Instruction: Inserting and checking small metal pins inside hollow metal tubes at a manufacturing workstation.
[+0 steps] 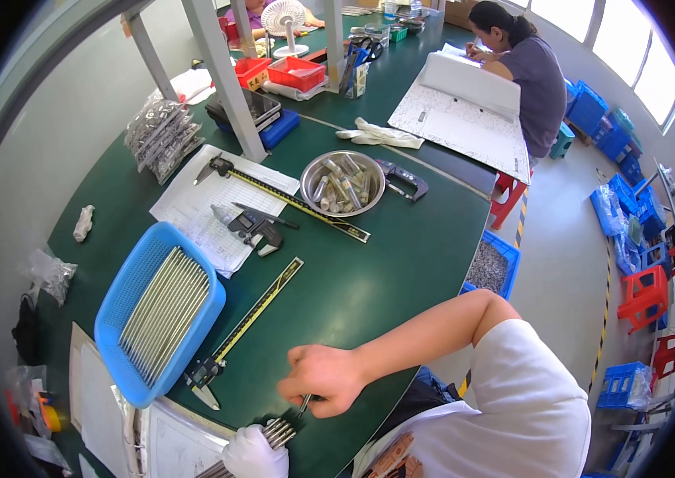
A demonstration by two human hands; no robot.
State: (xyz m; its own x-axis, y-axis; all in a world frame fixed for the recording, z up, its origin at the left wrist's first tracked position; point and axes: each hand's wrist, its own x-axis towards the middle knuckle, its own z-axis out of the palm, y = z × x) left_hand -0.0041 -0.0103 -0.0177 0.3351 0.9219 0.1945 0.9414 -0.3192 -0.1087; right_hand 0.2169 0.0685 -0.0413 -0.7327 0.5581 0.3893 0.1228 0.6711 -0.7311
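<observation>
My left hand [255,456], in a white glove, is closed around a bundle of thin metal rods [279,432] at the table's near edge. The rod ends stick out past the fingers toward my right hand. My bare right hand [325,381] is closed just above them, pinching a short, thin metal piece [304,405]. Its kind is too small to make out. Left of my hands, a light blue basket [216,299] holds a row of similar long rods [164,311]. Between the basket and my right hand lies a caliper [248,323] with its jaws toward me.
Farther up the green table [385,271] are a steel bowl [310,163] of small tubes, a long caliper [298,201], micrometers [256,229] and paper sheets [186,209]. A grey post [226,80] rises beyond. A person [541,88] writes at the far right beside a large binder [465,119].
</observation>
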